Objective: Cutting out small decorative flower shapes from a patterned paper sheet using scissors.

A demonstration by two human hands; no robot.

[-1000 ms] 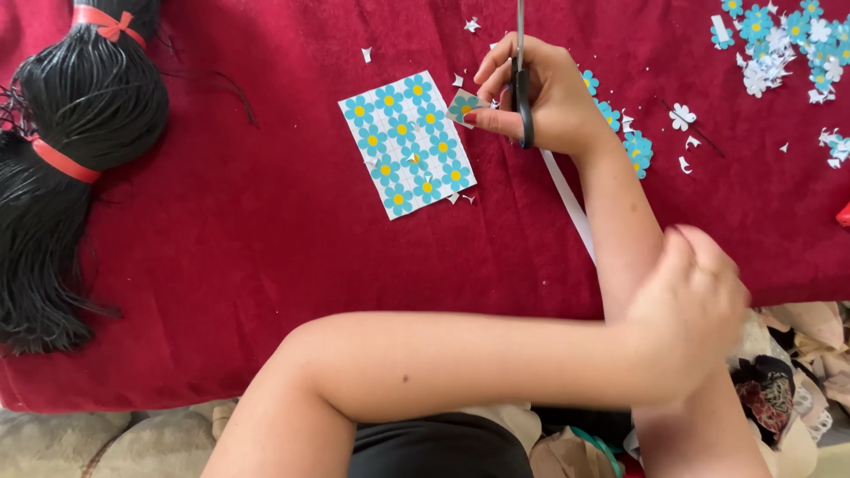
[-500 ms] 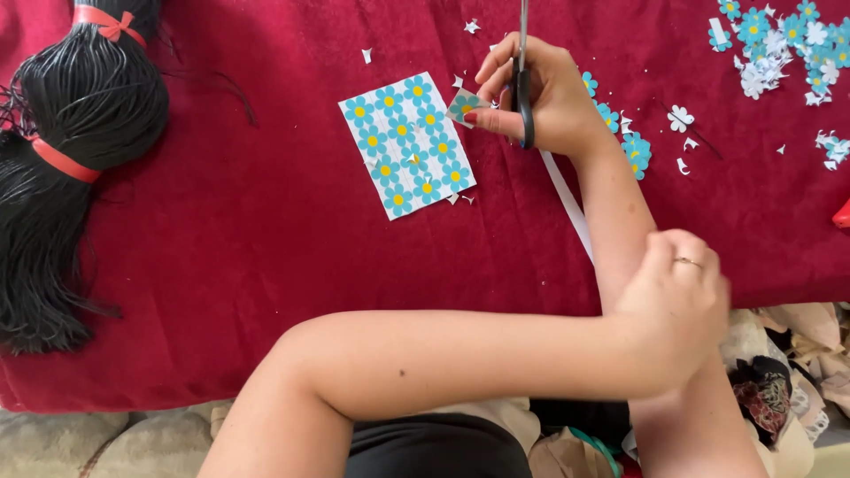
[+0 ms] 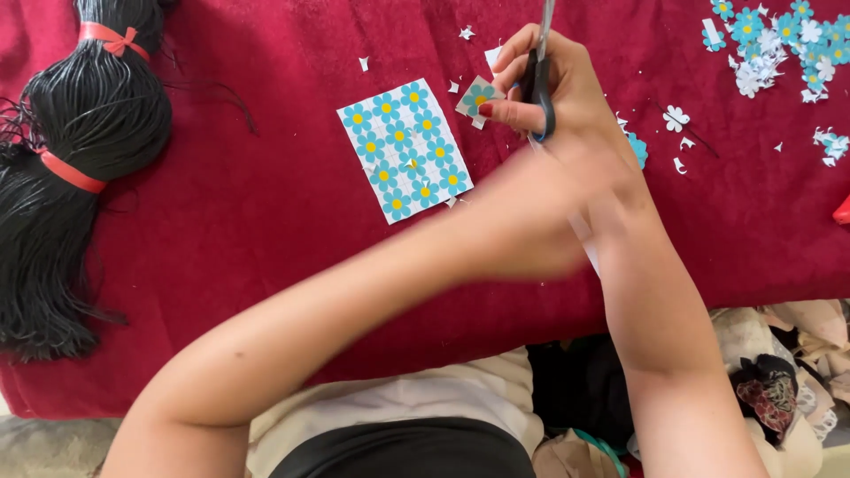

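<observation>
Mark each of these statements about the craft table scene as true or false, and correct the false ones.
1. The right hand holds scissors. True.
2. The sheet of blue flowers lies on a green cloth. False: it lies on a dark red cloth.
3. A bundle of black cords tied with red bands lies at the left. True.
4. The left hand presses down on the flower sheet. False: it is a blur near the right forearm, apart from the sheet.
5. Cut-out flowers lie in a scatter at the top right. True.
6. The small flower piece lies by the cord bundle. False: it is at the right hand's fingertips.
</observation>
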